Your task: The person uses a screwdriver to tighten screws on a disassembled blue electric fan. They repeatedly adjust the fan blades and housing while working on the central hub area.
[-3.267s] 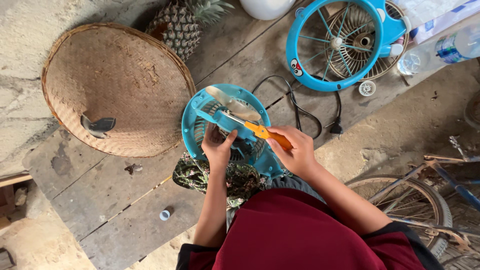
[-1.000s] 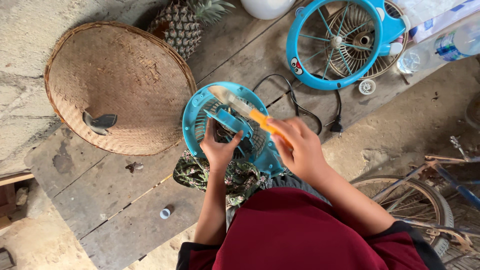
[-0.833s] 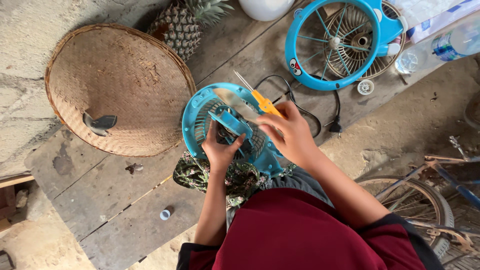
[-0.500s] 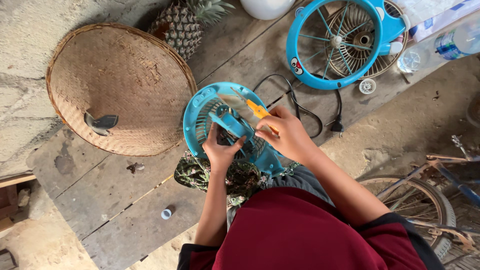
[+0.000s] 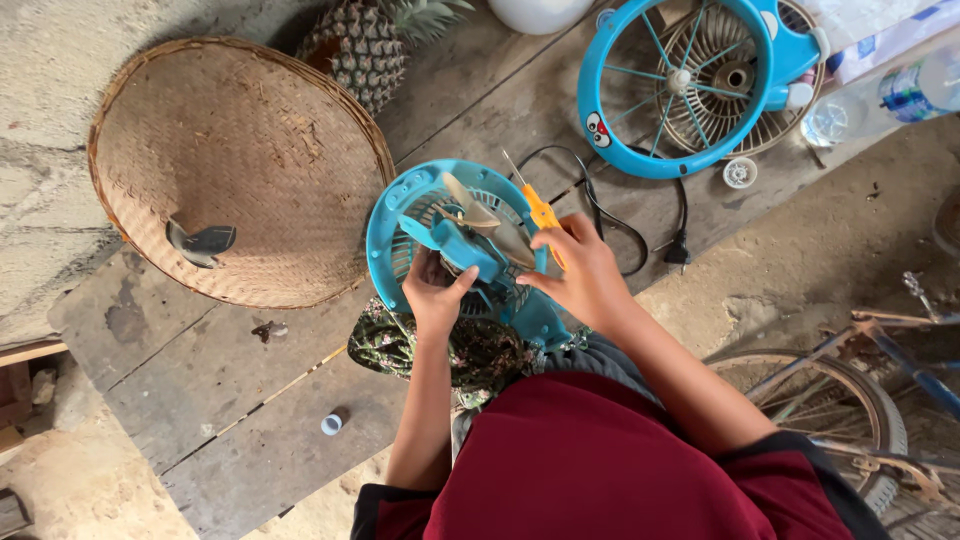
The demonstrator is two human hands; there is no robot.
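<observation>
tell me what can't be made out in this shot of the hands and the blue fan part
Head view, the only one:
- Screwdriver: the right hand covers the rear of its orange handle; the tip is too thin to read.
- Blue fan part: its near edge is hidden by both hands and the lap cloth.
- Left hand: its fingertips are tucked behind the motor housing.
- Pineapple, white object, bottle and bicycle wheel: cut off by the frame edges.

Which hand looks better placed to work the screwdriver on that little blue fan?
The right hand, probably: it already holds the orange-handled screwdriver over the blue fan body, while the left hand grips the fan's middle, steadying it.
</observation>
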